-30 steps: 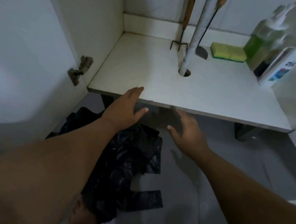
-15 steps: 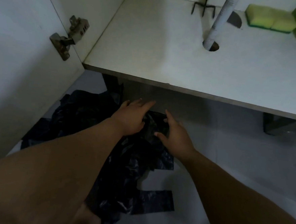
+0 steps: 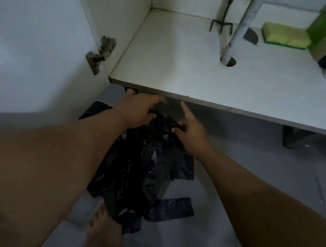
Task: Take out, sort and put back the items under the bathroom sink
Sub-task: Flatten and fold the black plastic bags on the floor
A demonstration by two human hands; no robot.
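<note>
Both hands (image 3: 140,110) (image 3: 191,132) grip black plastic bags (image 3: 146,160); no legible labels.

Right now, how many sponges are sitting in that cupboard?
2, it seems: yellow-green sponges lie side by side at the back right of the cabinet floor, beside the green bottle. More may hide out of view.

1. A metal door hinge (image 3: 101,54) sits on the open cabinet door (image 3: 38,47).
2. A white drainpipe (image 3: 240,30) passes through a hole in the cabinet floor (image 3: 182,53).
3. A bare foot (image 3: 103,233) rests on what looks like grey floor tile (image 3: 252,158).
</note>
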